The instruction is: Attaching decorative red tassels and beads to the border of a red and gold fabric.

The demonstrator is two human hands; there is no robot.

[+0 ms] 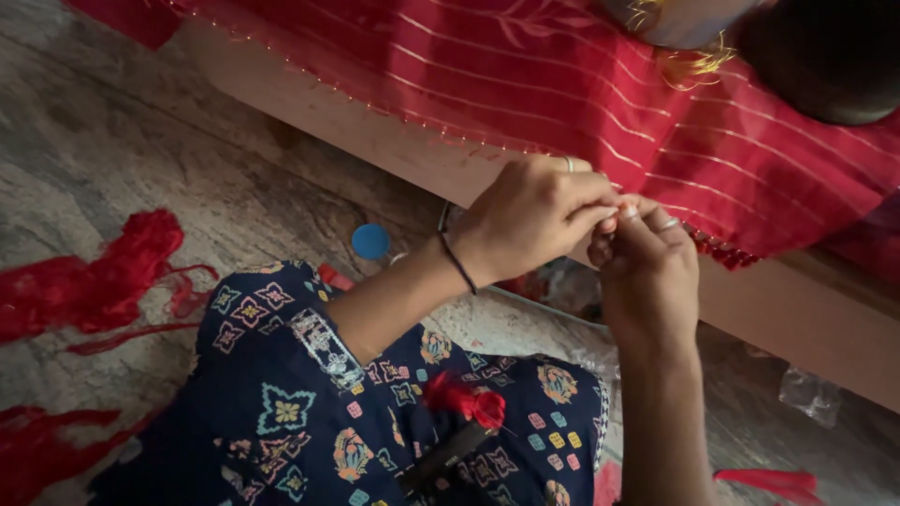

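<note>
We see a red cloth [581,84] with thin pale stripes spread over a low wooden frame [806,319], its beaded edge running down toward the right; it is the largest thing here, and the work sits on that edge. Below it lies the stone floor [103,141], with a heap of loose red thread [103,276] well to the left and more red scraps at the lower corners. Our lap is covered by a dark blue patterned garment [309,412], and on it rests a small red tuft of thread [469,405] beside a dark tool we cannot make out. A little blue disc [370,241] lies on the floor near our left wrist.

Our left hand [530,215] and right hand [647,272] meet just at the cloth's hem. Both are closed to a fine pinch, fingertips touching each other, on what we judge to be a thread or small tassel at the hem; the thing itself is too small to tell.

We judge the step in hand to be tying or twisting trim onto the hem. The next move would call for steady tension and a firm pinch, so the knot seats against the edge without slipping
</note>
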